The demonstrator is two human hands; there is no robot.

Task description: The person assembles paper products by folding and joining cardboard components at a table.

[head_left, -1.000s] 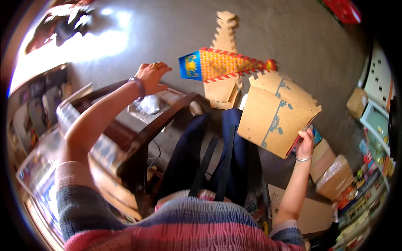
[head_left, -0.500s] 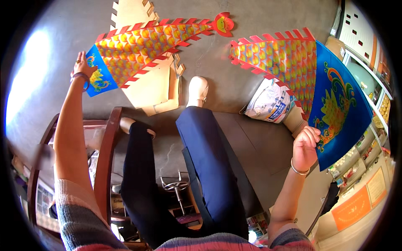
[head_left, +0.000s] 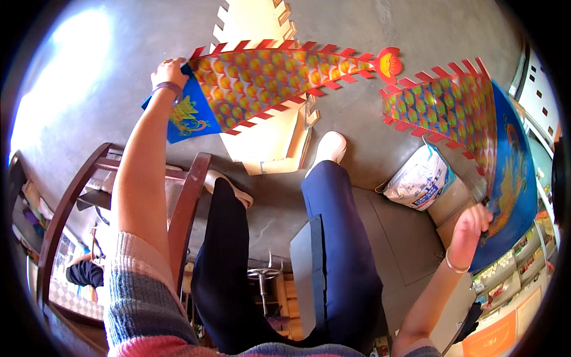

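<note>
Two printed cut-outs, each a long tapering shape with orange-yellow scales and red tabs along both edges, are spread in front of me. The left scaled cut-out (head_left: 256,77) has a blue end and a red flower-like tip pointing right; my left hand (head_left: 169,72) has its fingers closed on the blue end's upper corner. The right scaled cut-out (head_left: 443,107) has a wide, bent blue panel with an orange and green pattern. My right hand (head_left: 471,231) pinches that panel's near corner. Under the left cut-out lie tan pieces (head_left: 270,140) with toothed edges.
A white plastic bag (head_left: 419,177) leans by a brown cardboard box (head_left: 455,205) at the right. Dark wooden chair arms (head_left: 187,214) stand at the left. A metal handwheel (head_left: 263,275) is low between my legs. Goods-filled shelves (head_left: 505,276) line the right side.
The whole view has shifted, with things now farther right. My left hand went from spread fingers on the blue end to gripping its corner. The right blue panel has curved and turned more edge-on.
</note>
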